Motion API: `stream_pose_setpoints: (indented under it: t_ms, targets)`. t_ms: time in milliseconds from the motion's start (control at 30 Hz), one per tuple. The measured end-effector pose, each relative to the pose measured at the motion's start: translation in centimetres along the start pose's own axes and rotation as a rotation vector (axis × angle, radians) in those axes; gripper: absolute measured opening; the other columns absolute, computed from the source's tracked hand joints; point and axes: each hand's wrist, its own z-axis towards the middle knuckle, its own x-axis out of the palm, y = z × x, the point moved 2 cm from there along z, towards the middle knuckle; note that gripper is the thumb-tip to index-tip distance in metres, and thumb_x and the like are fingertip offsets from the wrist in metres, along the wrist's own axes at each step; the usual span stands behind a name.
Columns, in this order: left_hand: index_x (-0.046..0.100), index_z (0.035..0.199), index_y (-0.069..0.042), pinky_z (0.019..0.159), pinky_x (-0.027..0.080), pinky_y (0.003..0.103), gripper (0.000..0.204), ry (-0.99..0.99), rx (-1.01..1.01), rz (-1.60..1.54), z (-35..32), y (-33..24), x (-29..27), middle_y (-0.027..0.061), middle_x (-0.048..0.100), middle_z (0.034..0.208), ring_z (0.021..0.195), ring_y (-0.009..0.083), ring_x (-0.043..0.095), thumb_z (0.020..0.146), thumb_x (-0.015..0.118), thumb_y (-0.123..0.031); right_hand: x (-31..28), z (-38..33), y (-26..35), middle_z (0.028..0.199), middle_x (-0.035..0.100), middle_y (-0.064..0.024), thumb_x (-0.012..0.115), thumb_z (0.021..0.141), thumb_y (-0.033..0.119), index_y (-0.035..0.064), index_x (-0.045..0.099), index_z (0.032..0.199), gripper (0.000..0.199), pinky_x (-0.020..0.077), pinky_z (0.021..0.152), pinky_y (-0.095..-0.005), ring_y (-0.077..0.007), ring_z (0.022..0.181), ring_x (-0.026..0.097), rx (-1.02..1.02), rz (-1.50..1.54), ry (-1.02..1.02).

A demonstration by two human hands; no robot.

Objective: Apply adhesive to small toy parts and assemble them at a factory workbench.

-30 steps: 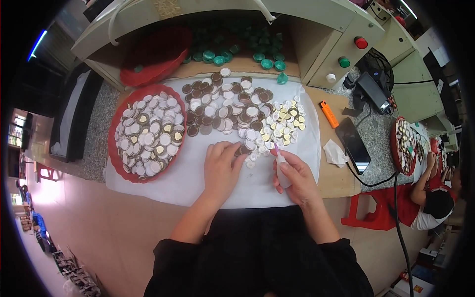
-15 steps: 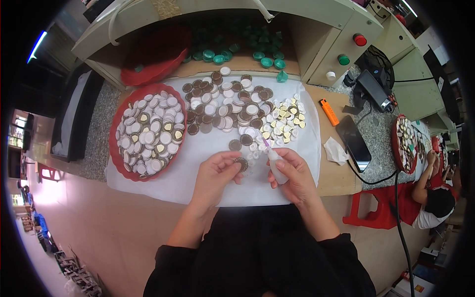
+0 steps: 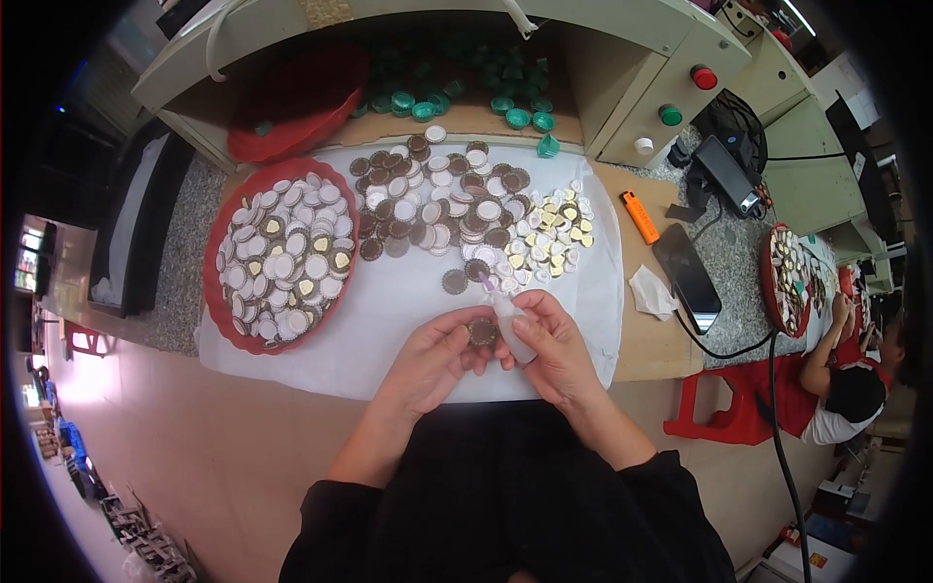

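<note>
Two hands meet low over a white sheet (image 3: 408, 321) on the bench (image 3: 641, 340). The left hand (image 3: 428, 364) pinches one round brown cap (image 3: 482, 332) by its edge; the cap is dark, flat, with a crimped rim and a paler centre. Just right of it, the right hand (image 3: 554, 350) is closed around one small white bottle (image 3: 507, 313), soft-looking plastic, its thin tip slanting up and away from the cap. Beyond the hands lies a loose heap (image 3: 437, 199) of brown and white discs, too many to count, and to its right a cluster of shiny gold hearts (image 3: 549, 233). Far left of the left hand sits one red round tray (image 3: 219, 257) packed with finished discs. Right of the right hand lie one orange lighter (image 3: 639, 216) and one dark phone (image 3: 686, 277).
</note>
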Motion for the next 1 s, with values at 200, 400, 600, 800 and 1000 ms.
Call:
stream_pose_setpoints:
  t_ms: [200,400,600,800,1000]
  targets:
    - [0.040,0.116,0.000,0.068,0.044,0.026,0.036,-0.072,0.061,-0.045,0.4,-0.9,-0.8,0.0142,0.050,0.105,0.084,0.0201,0.053,0.085,0.044,-0.019,-0.5,0.2,2.6,0.086,0.055,-0.0067,0.056,0.077,0.011,0.0033,0.044,0.107,0.034,0.0410,0.053,-0.0220,-0.0137,0.067,0.054,-0.154,-0.188,-0.098]
    - [0.038,0.118,-0.001,0.068,0.042,0.024,0.036,-0.047,0.053,-0.181,0.8,-0.5,-1.2,0.0119,0.051,0.102,0.080,0.0164,0.051,0.086,0.042,-0.017,-1.1,-0.1,2.9,0.087,0.053,-0.0053,0.059,0.075,0.014,0.0038,0.046,0.096,0.027,0.0401,0.054,-0.0221,-0.0121,0.069,0.052,-0.300,-0.313,-0.162]
    - [0.036,0.120,0.001,0.069,0.041,0.025,0.039,-0.062,0.045,-0.206,0.9,-0.5,-1.2,0.0076,0.051,0.093,0.080,0.0149,0.049,0.086,0.042,-0.018,0.2,-0.3,2.2,0.090,0.043,-0.0099,0.049,0.082,0.015,0.0003,0.039,0.097,0.023,0.0401,0.058,-0.0249,-0.0142,0.068,0.048,-0.548,-0.626,-0.053]
    - [0.036,0.119,0.001,0.070,0.039,0.025,0.039,-0.062,0.061,-0.182,0.8,-0.5,-1.2,0.0102,0.052,0.098,0.080,0.0143,0.047,0.087,0.040,-0.020,-0.3,-0.3,1.6,0.088,0.042,-0.0092,0.048,0.082,0.015,-0.0001,0.038,0.096,0.023,0.0409,0.060,-0.0240,-0.0140,0.070,0.048,-0.594,-0.891,-0.002]
    - [0.036,0.120,0.002,0.071,0.038,0.025,0.040,-0.043,0.074,-0.170,0.8,-0.5,-1.2,0.0106,0.052,0.099,0.081,0.0145,0.047,0.087,0.041,-0.020,-0.7,-0.2,1.5,0.088,0.042,-0.0090,0.048,0.082,0.014,-0.0003,0.038,0.096,0.022,0.0414,0.062,-0.0231,-0.0137,0.070,0.048,-0.630,-1.032,-0.003]
